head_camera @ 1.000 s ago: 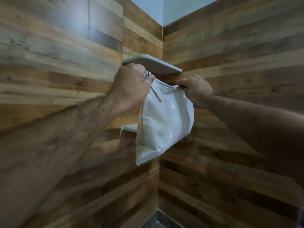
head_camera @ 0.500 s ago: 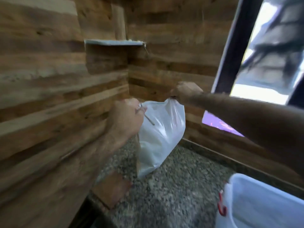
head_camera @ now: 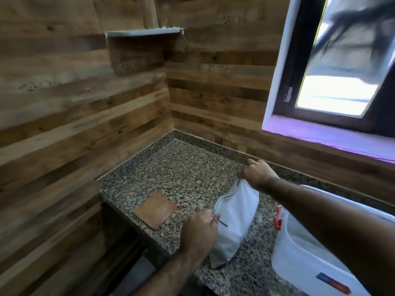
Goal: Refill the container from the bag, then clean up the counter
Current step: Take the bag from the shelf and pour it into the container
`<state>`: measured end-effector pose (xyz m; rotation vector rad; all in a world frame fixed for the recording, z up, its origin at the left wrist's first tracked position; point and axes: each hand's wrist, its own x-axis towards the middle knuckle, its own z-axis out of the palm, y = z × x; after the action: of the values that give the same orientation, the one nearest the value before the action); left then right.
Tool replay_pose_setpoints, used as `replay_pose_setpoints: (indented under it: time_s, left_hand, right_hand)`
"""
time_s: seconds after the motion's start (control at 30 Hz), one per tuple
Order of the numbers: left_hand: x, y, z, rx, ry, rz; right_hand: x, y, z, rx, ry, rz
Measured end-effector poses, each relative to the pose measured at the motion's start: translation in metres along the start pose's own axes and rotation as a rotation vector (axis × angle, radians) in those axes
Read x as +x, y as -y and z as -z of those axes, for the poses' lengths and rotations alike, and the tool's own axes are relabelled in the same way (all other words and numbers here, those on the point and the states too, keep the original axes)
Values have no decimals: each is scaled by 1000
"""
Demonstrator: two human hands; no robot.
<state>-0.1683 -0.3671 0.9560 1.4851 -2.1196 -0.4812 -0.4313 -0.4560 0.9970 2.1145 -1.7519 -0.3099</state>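
Wood-plank walls meet in a corner above a speckled granite worktop [head_camera: 177, 167], with a small corner shelf [head_camera: 143, 33] high on the wall and a dark-framed window [head_camera: 333, 67] to the right of that corner. On the worktop, the white bag [head_camera: 235, 218] stands as the landmark — its bottom seems to rest on the granite near the front edge, its top pulled up and stretched. The left hand [head_camera: 199, 230] pinches the bag's near top corner, fingers curled; a thin dark metal item shows at its fingertips, too blurred to name. The right hand [head_camera: 257, 173] grips the bag's far top corner, fingers curled round the edge. Left of the bag lies 1 flat brown square tile [head_camera: 155, 209]. Right of the bag stands the white plastic container [head_camera: 310, 259] — with a red clip on its near wall.
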Motion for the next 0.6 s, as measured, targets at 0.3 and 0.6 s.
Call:
replay_pose_setpoints:
  time_s: [0.3,0.6]
  left_hand:
    - [-35,40,-27,-123,57,1]
    - [-57,95,-25,-435,114,209]
  right_hand:
    - [-30,40,2,258,71,-183]
    - [-112,126,41,853,-153,-93]
